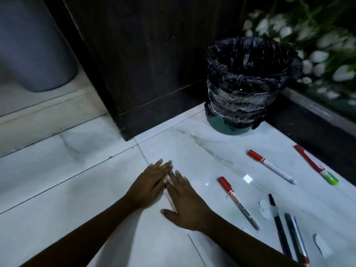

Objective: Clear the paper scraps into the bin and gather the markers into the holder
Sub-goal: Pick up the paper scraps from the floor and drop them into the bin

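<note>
My left hand (150, 185) and my right hand (185, 205) lie flat on the white tiled floor, side by side, fingers stretched out. A thin whitish strip (168, 191) shows in the gap between them; most of it is hidden. A bin (248, 97) lined with a black bag stands at the back right. To the right lie a red-capped marker (238, 203), a red-capped white marker (271, 166), a red and green pen (316, 164), a black pen (279, 226) and a grey marker (296, 239). White paper scraps (247, 178) (264, 209) (321, 245) lie among them.
A dark wooden cabinet (146, 64) rises straight ahead. A low dark ledge (316, 122) with green and white foliage (317, 39) runs along the right. A grey rounded object (32, 47) stands at the far left on a raised step.
</note>
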{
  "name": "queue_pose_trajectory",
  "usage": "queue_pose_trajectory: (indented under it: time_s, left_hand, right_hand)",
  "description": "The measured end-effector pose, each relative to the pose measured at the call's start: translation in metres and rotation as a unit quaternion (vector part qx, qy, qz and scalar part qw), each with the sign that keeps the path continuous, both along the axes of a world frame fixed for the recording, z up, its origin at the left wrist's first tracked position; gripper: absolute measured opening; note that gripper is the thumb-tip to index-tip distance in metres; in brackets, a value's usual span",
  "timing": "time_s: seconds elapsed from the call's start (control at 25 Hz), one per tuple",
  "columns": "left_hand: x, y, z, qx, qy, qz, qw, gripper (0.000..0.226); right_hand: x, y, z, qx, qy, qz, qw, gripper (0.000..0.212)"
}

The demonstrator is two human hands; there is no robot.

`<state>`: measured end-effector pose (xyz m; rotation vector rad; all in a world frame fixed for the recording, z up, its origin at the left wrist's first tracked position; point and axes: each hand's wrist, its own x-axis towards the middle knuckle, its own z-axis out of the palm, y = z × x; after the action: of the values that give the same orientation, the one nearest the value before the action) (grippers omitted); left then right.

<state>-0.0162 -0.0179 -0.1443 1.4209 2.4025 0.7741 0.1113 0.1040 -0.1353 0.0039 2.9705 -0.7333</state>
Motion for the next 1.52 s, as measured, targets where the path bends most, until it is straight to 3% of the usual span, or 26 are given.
queue_pose_trajectory:
  time_s: [0.08,0.2,0.32,0.4,0.48,0.56,0.76,0.8,0.88,0.92,1.08,1.2,1.32,1.44,1.52]
  left_hand:
    - [0.015,-0.016,-0.001,-0.008,0.010,-0.015,1.000,0.055]
    - [0.033,-0.022,-0.003,0.000,0.019,-0.020,1.000,0.047]
    - [0.042,-0.010,0.007,0.001,-0.049,0.003,0.999,0.075]
    - [0.050,0.003,0.013,-0.039,-0.053,-0.062,0.996,0.086]
    - [0.060,0.009,0.010,-0.073,-0.005,-0.141,0.987,0.087]
    - [0.069,0.005,0.005,-0.046,0.021,-0.161,0.986,0.073]
    - [0.094,-0.012,-0.004,0.099,0.009,-0.027,0.995,0.026]
    - [0.101,-0.009,-0.002,0.111,-0.021,0.018,0.993,0.015]
    - [0.107,-0.001,0.004,0.110,-0.096,0.109,0.983,0.021]
    - [0.104,0.003,0.008,0.106,-0.118,0.121,0.980,0.024]
    - [0.090,0.022,0.025,0.085,-0.089,0.074,0.990,0.023]
    - [0.074,0.034,0.040,0.094,-0.087,0.153,0.980,0.033]
    - [0.065,0.040,0.043,0.039,-0.098,0.182,0.978,0.051]
    - [0.067,0.043,0.040,-0.006,-0.093,0.165,0.982,0.036]
    - [0.070,0.041,0.035,-0.016,-0.083,0.149,0.985,0.049]
  right_hand:
    - [0.022,0.001,-0.001,-0.018,0.019,0.024,0.999,0.054]
    - [0.053,0.013,0.005,-0.063,0.070,-0.060,0.994,0.054]
    - [0.068,0.026,0.005,-0.053,0.076,-0.176,0.980,0.069]
    - [0.073,0.027,0.003,-0.013,0.071,-0.207,0.976,0.077]
    - [0.080,0.018,-0.001,-0.001,0.036,-0.155,0.987,0.073]
    - [0.091,0.005,-0.003,0.020,0.035,-0.092,0.995,0.060]
    - [0.122,0.008,0.001,-0.016,0.050,-0.113,0.992,0.043]
    - [0.122,0.013,0.004,-0.015,0.092,-0.129,0.987,0.037]
    - [0.125,0.023,0.002,0.046,0.085,-0.090,0.991,0.024]
    - [0.126,0.027,0.002,0.004,0.075,-0.094,0.993,0.020]
    - [0.119,0.035,0.011,-0.063,0.079,-0.137,0.985,0.020]
    - [0.111,0.037,0.020,-0.105,0.027,-0.183,0.977,0.024]
    - [0.119,0.044,0.035,-0.127,0.020,-0.179,0.975,0.026]
    - [0.135,0.073,0.057,-0.146,0.117,-0.310,0.932,0.019]
    - [0.143,0.099,0.058,-0.109,0.145,-0.396,0.900,0.019]
